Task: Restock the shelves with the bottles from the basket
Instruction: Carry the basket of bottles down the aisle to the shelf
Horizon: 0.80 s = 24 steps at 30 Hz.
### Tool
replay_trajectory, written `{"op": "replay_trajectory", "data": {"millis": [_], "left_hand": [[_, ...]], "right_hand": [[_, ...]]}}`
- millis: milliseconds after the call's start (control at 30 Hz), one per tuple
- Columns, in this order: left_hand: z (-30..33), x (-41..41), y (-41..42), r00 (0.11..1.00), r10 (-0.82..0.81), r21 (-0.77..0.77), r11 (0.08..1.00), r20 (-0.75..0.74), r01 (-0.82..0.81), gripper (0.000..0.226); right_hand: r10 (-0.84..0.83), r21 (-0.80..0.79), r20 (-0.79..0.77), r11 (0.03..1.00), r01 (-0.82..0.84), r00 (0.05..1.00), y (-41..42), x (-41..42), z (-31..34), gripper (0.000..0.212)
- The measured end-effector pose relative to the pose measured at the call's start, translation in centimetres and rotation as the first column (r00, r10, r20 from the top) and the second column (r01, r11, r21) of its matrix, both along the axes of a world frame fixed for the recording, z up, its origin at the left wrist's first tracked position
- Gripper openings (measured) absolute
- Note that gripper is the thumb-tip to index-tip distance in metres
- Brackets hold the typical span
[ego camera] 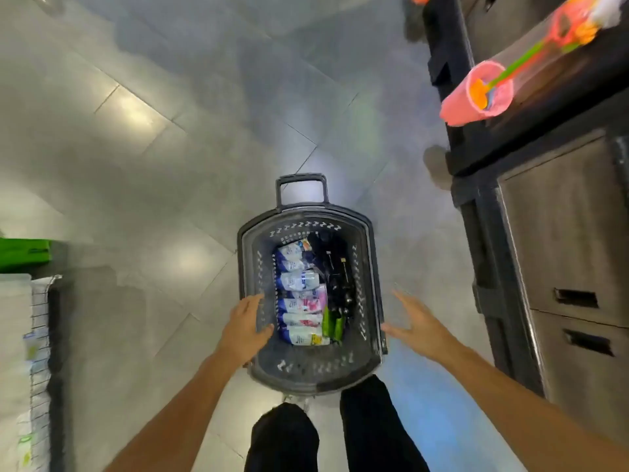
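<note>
A: Your left hand (247, 323) reaches over the left rim of the basket (308, 367), fingers loose, gripping nothing; your right hand (417, 321) hangs spread just outside the right rim.

B: And the bottles (299, 301)?

A: Lying in a row inside the basket, green ones (333, 324) beside them. Your dark trouser legs (366, 424) crowd its near edge. A cabinet (561, 284) flanks your right; a wire rack (41, 335) stands left.
</note>
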<state>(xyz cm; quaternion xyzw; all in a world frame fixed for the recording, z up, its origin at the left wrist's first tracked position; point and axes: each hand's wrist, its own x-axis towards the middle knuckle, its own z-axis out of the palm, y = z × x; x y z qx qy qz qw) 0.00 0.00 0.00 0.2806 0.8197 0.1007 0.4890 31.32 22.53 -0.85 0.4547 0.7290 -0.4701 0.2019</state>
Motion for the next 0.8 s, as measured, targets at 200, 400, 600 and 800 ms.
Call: {"op": "replay_trajectory", "data": {"millis": [200, 400, 600, 800], "left_hand": [[-9.4, 0.1, 1.2, 0.953, 0.098, 0.052, 0.995, -0.288, -0.086, 0.101], [-17.0, 0.6, 0.2, 0.914, 0.178, 0.059, 0.984, -0.365, -0.168, 0.112], [-18.4, -0.6, -1.4, 0.91, 0.187, 0.09, 0.982, -0.37, -0.165, 0.113], [-18.6, -2.1, -1.6, 0.94, 0.22, 0.122, 0.973, -0.262, -0.194, 0.118]], "right_hand": [[0.014, 0.064, 0.032, 0.998, -0.016, 0.999, 2.1, -1.5, -9.7, 0.083], [-0.04, 0.134, -0.123, 0.989, 0.056, 0.992, 0.6, -3.9, -15.5, 0.103], [-0.092, 0.294, -0.112, 0.948, 0.121, 0.989, -1.7, -4.3, -17.5, 0.108], [-0.161, 0.334, -0.077, 0.926, 0.178, 0.984, -3.1, -5.2, -16.9, 0.106]]}}
